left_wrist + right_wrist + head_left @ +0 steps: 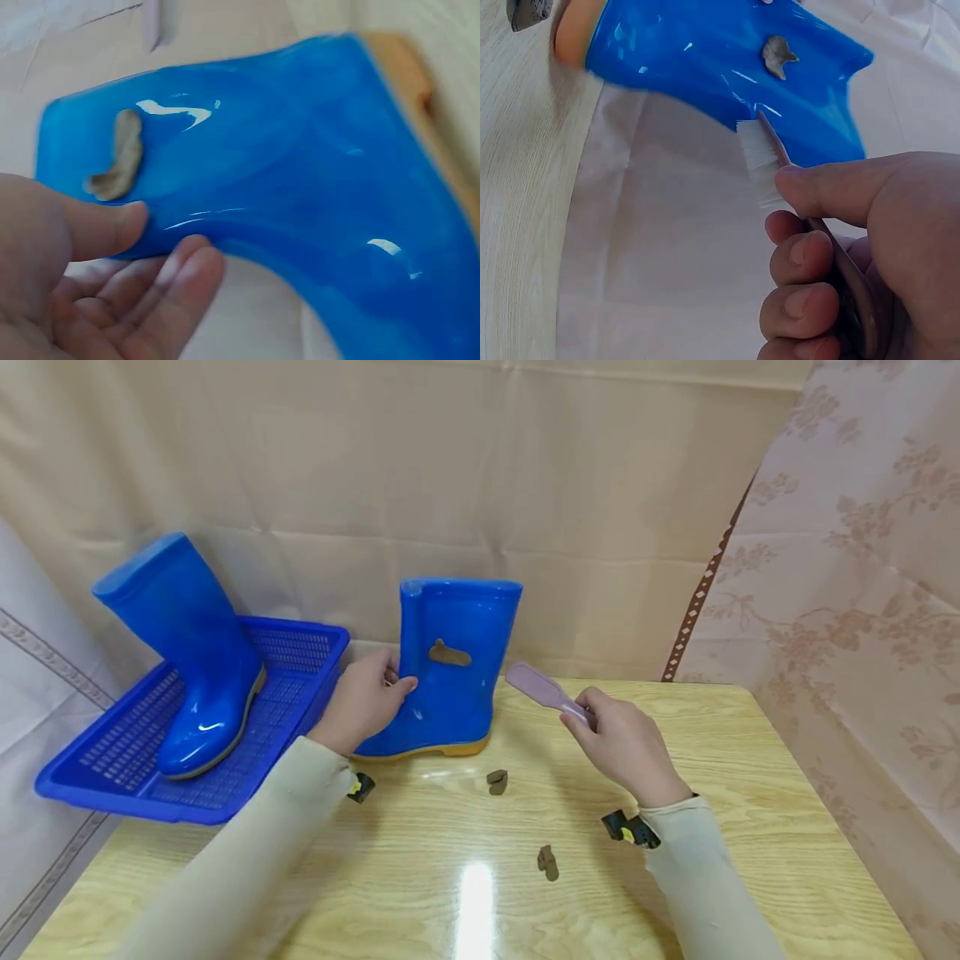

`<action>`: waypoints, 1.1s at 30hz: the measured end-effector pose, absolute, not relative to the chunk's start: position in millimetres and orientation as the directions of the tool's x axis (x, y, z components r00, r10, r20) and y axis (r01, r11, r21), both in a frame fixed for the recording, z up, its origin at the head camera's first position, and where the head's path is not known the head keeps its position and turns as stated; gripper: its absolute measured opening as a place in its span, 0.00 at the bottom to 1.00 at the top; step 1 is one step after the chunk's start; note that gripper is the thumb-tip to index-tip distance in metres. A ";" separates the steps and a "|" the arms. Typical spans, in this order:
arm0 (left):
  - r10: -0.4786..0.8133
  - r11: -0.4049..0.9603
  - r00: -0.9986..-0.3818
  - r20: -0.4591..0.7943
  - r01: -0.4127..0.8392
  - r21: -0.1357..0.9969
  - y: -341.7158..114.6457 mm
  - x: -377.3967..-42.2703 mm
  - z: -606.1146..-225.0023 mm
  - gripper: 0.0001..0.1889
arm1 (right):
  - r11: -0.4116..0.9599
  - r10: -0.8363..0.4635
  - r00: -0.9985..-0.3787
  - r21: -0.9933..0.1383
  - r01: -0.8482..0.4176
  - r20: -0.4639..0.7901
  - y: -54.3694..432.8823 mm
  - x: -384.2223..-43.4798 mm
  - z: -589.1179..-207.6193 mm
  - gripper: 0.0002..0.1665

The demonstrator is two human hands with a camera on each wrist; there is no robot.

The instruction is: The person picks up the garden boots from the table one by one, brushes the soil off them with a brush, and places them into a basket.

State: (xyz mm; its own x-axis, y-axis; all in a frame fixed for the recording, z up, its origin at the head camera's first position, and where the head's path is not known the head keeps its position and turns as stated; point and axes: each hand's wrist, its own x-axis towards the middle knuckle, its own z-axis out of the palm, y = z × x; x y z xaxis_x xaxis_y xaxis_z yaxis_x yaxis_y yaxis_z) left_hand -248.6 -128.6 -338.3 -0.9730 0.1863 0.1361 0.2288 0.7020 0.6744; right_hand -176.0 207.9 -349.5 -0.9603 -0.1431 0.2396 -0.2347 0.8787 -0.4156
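A blue rain boot with a yellow-orange sole stands upright on the table, its toe to the left. A brown mud-like patch clings to its shaft. My left hand holds the front of the shaft, the thumb on its side and the bent fingers at its front edge. In my right hand I grip a purple-grey brush by its handle. White bristles show in the right wrist view. In the head view the brush head is right of the boot, apparently apart from it.
At the left, a blue plastic basket holds a second blue boot, which leans. Two brown clumps lie on the wooden table before the standing boot. A beige curtain hangs behind.
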 end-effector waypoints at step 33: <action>0.336 0.472 -0.919 0.204 0.352 0.809 -118.0 -264.1 -367.1 0.23 | 0.881 -0.074 -0.933 -0.415 -0.226 0.352 208.1 -185.3 -358.4 0.11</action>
State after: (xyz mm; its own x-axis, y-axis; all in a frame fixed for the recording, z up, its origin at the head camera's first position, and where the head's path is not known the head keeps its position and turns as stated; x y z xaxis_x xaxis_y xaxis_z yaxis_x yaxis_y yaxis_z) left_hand -264.1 -118.0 -367.1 -0.9195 0.3358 0.2043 0.3519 0.4716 0.8086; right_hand -185.3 208.1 -358.4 -0.9332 -0.0736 0.3518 -0.2259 0.8814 -0.4149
